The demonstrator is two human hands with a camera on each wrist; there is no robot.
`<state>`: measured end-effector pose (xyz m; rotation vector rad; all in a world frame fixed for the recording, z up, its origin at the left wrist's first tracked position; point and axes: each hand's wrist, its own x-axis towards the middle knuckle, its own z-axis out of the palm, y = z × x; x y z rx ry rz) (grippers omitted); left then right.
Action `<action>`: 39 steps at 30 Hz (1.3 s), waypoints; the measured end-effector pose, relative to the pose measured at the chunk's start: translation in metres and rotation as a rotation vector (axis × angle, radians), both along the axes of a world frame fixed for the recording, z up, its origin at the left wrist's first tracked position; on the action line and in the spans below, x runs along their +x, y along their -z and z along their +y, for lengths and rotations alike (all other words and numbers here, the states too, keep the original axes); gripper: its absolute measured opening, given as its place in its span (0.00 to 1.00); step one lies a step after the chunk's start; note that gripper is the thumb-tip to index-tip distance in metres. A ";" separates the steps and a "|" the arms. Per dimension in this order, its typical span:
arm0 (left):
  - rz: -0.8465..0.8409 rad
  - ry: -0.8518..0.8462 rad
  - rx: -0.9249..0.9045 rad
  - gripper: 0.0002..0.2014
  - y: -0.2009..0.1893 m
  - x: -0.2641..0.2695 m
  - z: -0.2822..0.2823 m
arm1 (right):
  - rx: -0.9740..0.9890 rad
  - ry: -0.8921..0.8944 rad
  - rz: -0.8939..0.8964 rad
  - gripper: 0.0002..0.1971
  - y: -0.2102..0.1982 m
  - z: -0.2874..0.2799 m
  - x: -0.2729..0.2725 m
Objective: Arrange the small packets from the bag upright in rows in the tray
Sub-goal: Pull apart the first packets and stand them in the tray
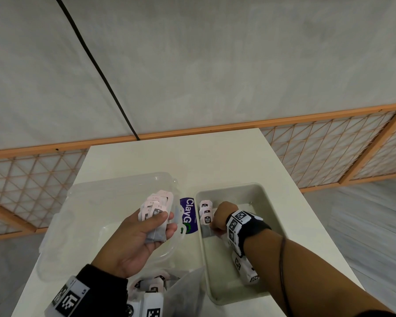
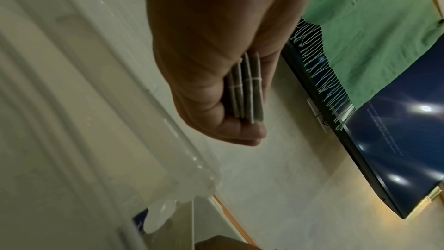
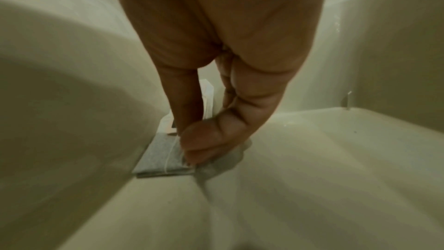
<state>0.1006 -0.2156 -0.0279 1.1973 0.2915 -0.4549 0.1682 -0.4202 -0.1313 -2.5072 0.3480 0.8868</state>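
Note:
My left hand [image 1: 146, 227] holds a fanned stack of small grey packets [image 1: 154, 210] with pink-and-black tags above the table, left of the tray. Seen from the left wrist, the packets' [image 2: 247, 90] edges show between thumb and fingers of that hand [image 2: 216, 75]. The grey tray [image 1: 270, 195] sits on the right. Three packets [image 1: 206, 212] stand in a row against its left wall. My right hand [image 1: 217, 219] is down inside the tray beside them, pinching one packet [image 3: 161, 157] against the tray [image 3: 312, 159] floor by the left wall. The clear bag [image 1: 162, 291] with more packets lies at the front.
A clear plastic lid or box [image 1: 96, 216] lies under my left hand on the white table [image 1: 215, 156]. A blue and white label [image 1: 189, 215] lies between it and the tray. A wooden lattice screen [image 1: 329, 147] stands beyond the table's far edge.

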 end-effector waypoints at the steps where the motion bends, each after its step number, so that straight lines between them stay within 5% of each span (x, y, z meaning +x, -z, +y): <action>1: 0.001 0.001 0.001 0.13 0.000 0.000 0.000 | 0.024 0.104 0.020 0.06 0.003 0.001 0.000; 4: 0.003 0.002 0.004 0.13 0.000 0.000 0.001 | -0.018 0.139 -0.102 0.14 0.004 0.000 -0.004; 7: 0.007 0.010 -0.006 0.13 0.000 0.000 0.001 | 0.032 0.138 -0.109 0.04 -0.002 -0.003 -0.006; 10: 0.023 0.019 -0.048 0.12 -0.002 0.000 0.000 | 0.072 0.078 -0.106 0.13 -0.009 -0.014 0.002; 15: 0.090 0.016 -0.229 0.14 -0.008 0.001 0.002 | 0.232 0.170 -0.210 0.04 -0.050 -0.030 -0.001; 18: 0.061 0.025 -0.258 0.14 -0.008 0.001 -0.002 | 0.522 0.280 -0.272 0.04 -0.081 -0.027 -0.015; 21: -0.005 0.018 -0.249 0.12 -0.009 0.000 -0.011 | 0.897 0.271 -0.145 0.07 -0.107 -0.013 -0.037; 23: -0.076 0.030 -0.223 0.13 -0.010 0.000 -0.016 | 0.976 0.192 -0.050 0.10 -0.116 -0.001 -0.050; 32: -0.274 -0.036 -0.185 0.21 -0.009 0.000 -0.025 | 1.103 0.296 -0.182 0.11 -0.122 0.025 -0.068; 39: -0.235 -0.068 -0.199 0.19 -0.001 0.001 -0.020 | 1.042 0.302 -0.233 0.05 -0.121 0.022 -0.069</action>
